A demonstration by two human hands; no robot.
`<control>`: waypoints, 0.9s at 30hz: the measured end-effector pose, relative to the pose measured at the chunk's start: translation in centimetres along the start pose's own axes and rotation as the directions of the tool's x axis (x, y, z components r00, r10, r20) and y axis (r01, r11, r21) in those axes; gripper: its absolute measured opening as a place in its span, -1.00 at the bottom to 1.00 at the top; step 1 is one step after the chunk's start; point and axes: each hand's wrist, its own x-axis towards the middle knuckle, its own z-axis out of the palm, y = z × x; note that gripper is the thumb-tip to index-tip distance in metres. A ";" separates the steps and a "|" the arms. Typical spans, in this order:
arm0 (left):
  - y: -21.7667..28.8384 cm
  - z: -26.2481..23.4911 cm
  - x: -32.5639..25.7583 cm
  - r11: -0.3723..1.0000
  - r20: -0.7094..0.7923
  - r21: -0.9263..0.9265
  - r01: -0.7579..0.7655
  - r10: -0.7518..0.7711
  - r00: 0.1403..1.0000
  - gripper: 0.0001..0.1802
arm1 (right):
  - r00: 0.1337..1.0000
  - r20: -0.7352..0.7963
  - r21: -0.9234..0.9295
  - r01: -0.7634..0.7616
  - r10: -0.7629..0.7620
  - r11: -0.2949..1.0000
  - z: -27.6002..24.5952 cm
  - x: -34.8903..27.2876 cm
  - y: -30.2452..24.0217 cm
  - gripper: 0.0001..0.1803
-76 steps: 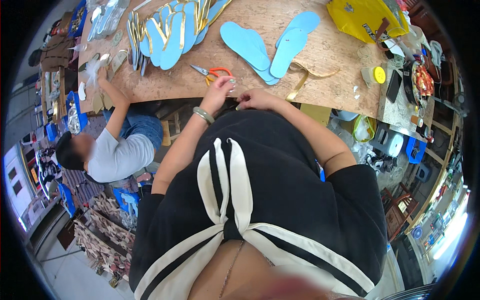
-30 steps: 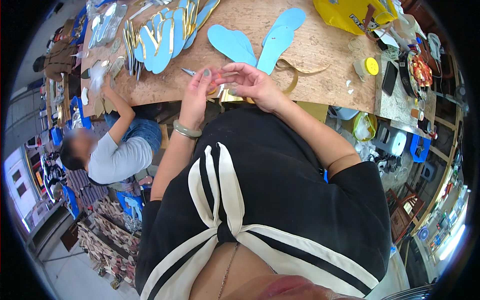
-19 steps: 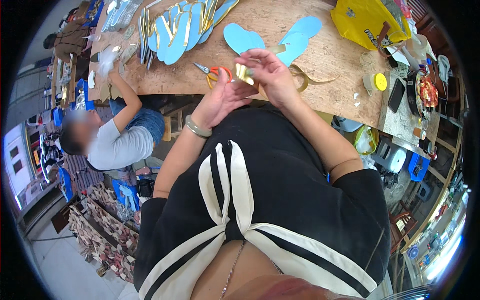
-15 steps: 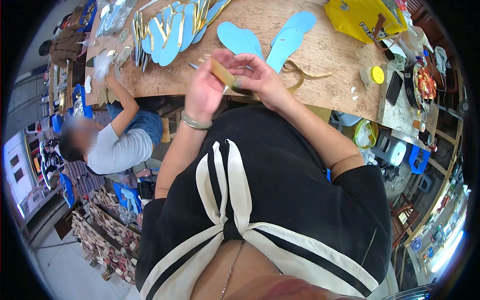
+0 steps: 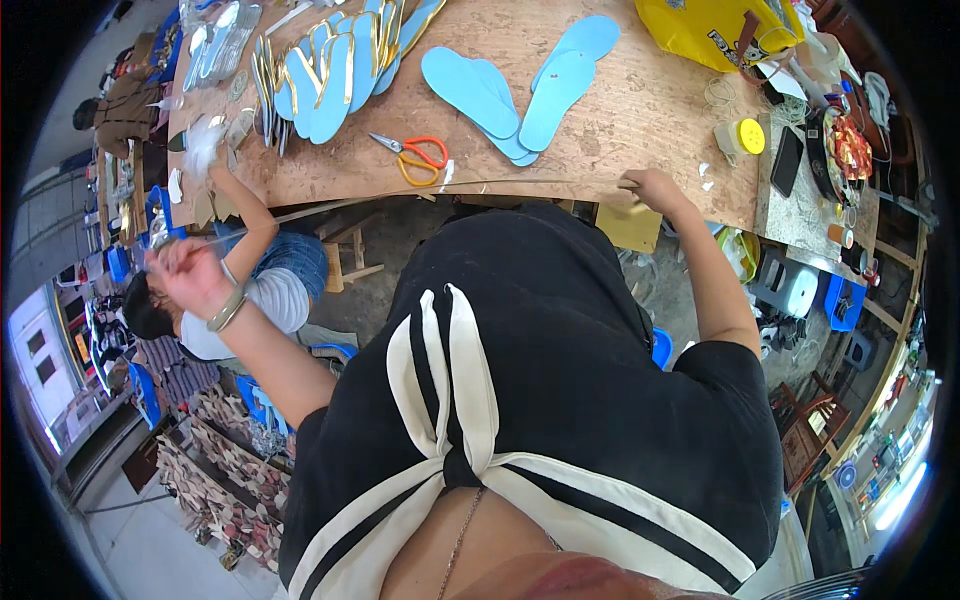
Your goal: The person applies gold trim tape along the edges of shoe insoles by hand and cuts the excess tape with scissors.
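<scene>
A long, thin tan strip (image 5: 520, 183) is drawn taut across the front edge of the table, running between my two hands. Its one end is pinched in my left hand (image 5: 190, 275), stretched far out to the left with a bangle on the wrist. My right hand (image 5: 655, 190) grips the strip at the table's right front, and a short piece of it hangs below the fingers. Orange-handled scissors (image 5: 415, 160) lie behind the strip on the wooden table (image 5: 640, 120). Farther back rest light blue flip-flop soles (image 5: 555, 100) in two overlapping pairs.
Finished blue sandals with gold straps (image 5: 335, 80) are heaped at the back left. A yellow bag (image 5: 690, 30), a yellow-lidded jar (image 5: 740, 137) and a phone (image 5: 788, 165) sit to the right. Another person (image 5: 260, 310) works at the left, close to my left arm.
My hands have moved from close together to wide apart, left hand out left and right hand to the right. The tan strip is now stretched between them, and the scissors are uncovered.
</scene>
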 end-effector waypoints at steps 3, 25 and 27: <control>4.2 -1.6 -0.5 0.963 -0.096 0.179 -0.201 0.220 0.971 -0.89 | 0.993 -0.112 -0.062 -0.047 0.040 0.997 -1.3 -1.2 2.9 -0.76; -19.3 3.1 -13.6 0.673 -0.295 0.438 0.596 -0.518 0.803 -0.65 | 0.717 -0.378 0.920 0.217 0.586 0.327 5.1 16.5 -3.3 -0.78; -19.6 2.8 -13.8 0.666 -0.300 0.429 0.611 -0.533 0.791 -0.64 | 0.698 -0.421 0.907 0.330 0.579 0.262 2.5 13.6 -4.7 -0.72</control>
